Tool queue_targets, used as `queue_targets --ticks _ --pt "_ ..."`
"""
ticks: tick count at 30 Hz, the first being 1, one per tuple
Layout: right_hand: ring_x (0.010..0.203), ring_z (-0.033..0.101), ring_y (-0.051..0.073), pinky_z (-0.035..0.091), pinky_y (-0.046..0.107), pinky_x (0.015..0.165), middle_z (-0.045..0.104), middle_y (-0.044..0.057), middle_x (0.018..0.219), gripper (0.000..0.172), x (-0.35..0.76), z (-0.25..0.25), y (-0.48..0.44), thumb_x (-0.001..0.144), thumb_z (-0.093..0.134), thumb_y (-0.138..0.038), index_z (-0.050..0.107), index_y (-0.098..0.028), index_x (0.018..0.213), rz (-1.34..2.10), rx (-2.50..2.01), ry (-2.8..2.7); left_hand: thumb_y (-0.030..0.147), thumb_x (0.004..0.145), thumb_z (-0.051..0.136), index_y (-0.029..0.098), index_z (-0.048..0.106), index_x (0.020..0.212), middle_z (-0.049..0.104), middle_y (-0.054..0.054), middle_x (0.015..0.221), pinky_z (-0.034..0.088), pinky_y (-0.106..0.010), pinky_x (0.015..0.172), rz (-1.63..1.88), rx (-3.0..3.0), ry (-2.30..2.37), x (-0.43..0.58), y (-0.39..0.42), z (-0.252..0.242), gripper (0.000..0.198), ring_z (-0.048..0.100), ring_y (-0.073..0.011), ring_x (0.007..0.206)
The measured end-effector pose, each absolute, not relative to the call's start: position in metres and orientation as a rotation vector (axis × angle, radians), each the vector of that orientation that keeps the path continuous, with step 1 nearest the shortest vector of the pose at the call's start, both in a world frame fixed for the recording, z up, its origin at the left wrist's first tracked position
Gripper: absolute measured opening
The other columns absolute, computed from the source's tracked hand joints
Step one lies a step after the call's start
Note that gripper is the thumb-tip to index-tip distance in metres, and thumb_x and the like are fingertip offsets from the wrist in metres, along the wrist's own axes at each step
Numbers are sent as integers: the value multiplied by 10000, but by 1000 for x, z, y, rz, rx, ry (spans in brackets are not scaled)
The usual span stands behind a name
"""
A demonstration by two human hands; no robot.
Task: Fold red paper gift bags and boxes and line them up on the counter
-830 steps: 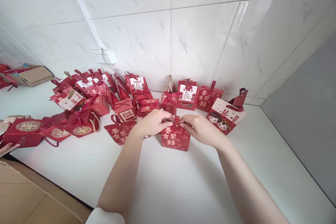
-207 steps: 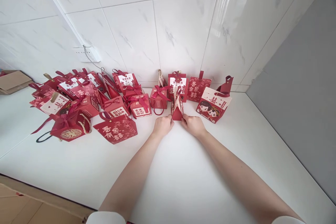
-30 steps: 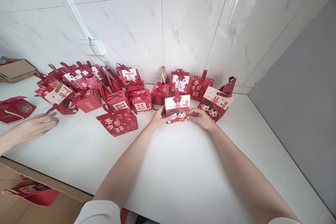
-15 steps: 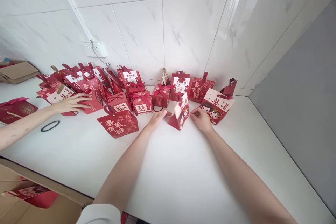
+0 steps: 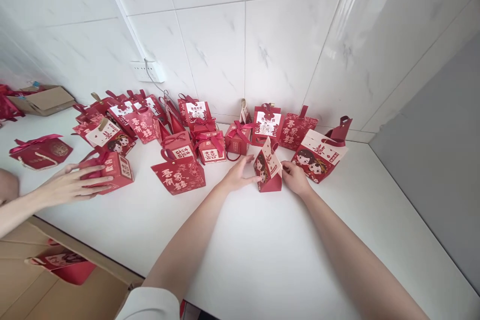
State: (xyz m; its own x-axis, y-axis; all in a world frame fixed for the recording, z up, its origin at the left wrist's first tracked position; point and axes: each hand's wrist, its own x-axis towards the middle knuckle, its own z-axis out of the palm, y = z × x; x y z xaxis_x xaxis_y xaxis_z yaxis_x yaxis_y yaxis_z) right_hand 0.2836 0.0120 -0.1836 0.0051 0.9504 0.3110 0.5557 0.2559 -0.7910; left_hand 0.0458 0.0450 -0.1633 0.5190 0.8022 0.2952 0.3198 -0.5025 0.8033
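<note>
A small red and cream gift box (image 5: 269, 167) with a cartoon couple printed on it stands on the white table between my hands. My left hand (image 5: 240, 174) is at its left side, fingers stretched out and apart from the thumb, whose tip reaches the box's edge. On the other side, my right hand (image 5: 296, 177) has its fingers curled against the box's right edge; the fingertips are partly hidden. Just right of that hand stands a larger cartoon-couple gift box (image 5: 314, 159). A red gift box with white lettering (image 5: 178, 176) is left of my left forearm.
Several red gift boxes line the tiled wall (image 5: 210, 55). At the left, another person's hand (image 5: 80, 180) is on a red box with a bow (image 5: 122, 172). A cardboard carton (image 5: 112, 265) holding a red box is below the table edge. A grey panel (image 5: 435, 125) borders the right.
The small box between my hands has turned to show another side, and my left hand has come up to it. The other person's hand has drawn a red box leftward and nearer.
</note>
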Motion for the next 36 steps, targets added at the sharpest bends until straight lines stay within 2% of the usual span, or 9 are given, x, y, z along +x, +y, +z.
queue_targets --ticks 2,7,14,36 --pt "738 603 203 455 332 704 690 47 884 228 283 -183 12 809 466 -284 662 -201 889 559 -1412 -1683 448 641 759 209 380 1358 489 -129 1356 382 -435 1038 844 2101 867 45 44 -161 845 482 -275 1241" --pt "757 612 229 456 330 675 689 78 876 206 284 -182 9 784 488 -264 662 -183 858 528 -1418 -1710 500 644 735 199 519 1221 586 -102 1228 420 -424 982 767 2206 955 45 41 -159 685 550 -272 1134" --pt "738 618 232 458 304 644 684 86 838 224 286 -183 7 735 532 -283 661 -162 874 515 -1420 -1762 463 700 697 189 569 1131 624 -78 1129 431 -359 938 701 2338 982 47 42 -164 526 568 -237 1059" --pt "728 607 217 439 288 635 671 77 828 212 287 -185 8 729 532 -297 641 -167 855 504 -1405 -1779 493 705 691 179 573 1119 624 -88 1088 440 -359 907 722 2406 943 47 46 -171 532 584 -236 1011"
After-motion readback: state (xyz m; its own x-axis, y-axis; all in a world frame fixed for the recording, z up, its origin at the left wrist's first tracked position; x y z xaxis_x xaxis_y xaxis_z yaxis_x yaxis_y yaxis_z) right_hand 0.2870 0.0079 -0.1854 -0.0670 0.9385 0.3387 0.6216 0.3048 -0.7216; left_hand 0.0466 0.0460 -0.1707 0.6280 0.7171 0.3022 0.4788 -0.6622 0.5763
